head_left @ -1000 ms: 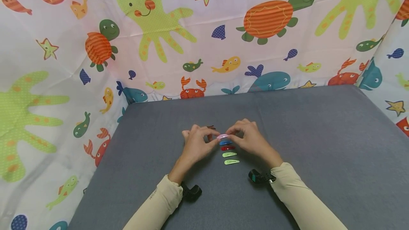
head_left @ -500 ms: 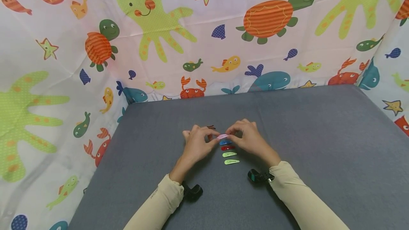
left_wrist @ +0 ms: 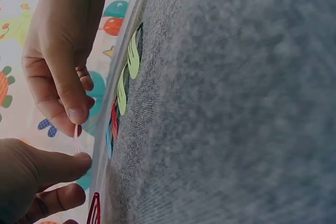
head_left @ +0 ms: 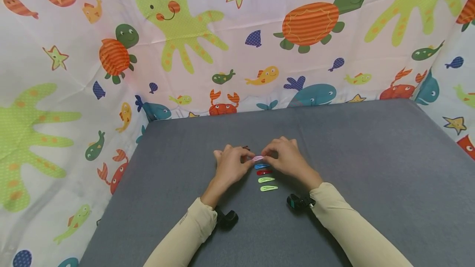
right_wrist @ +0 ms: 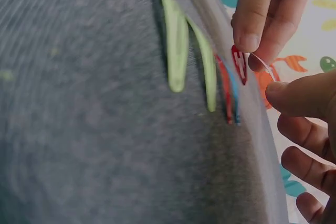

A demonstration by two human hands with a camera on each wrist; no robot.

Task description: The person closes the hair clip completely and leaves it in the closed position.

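A pink snap hair clip [head_left: 258,158] is held up between both hands. My left hand [head_left: 231,164] pinches its left end between thumb and index finger. The thumb and index finger of my right hand [head_left: 287,158] pinch the other end. From the right wrist view, the clip [right_wrist: 265,66] shows edge-on as a thin, slightly bowed strip. Below it on the grey cloth lie a blue clip [head_left: 262,166], a red clip [head_left: 264,172] and two light green clips [head_left: 266,179], in a column. One more red clip [left_wrist: 94,209] lies beside the left hand, partly hidden in the head view.
A grey cloth [head_left: 356,155] covers the table. White fabric printed with sea animals [head_left: 259,24] hangs behind and along both sides. Black wrist cameras [head_left: 226,219] sit under the cuffs of the cream sleeves [head_left: 182,234].
Both wrists and forearms have shifted slightly inward, toward each other. The pink hair clip stays pinched in nearly the same spot, and the other clips lie as before.
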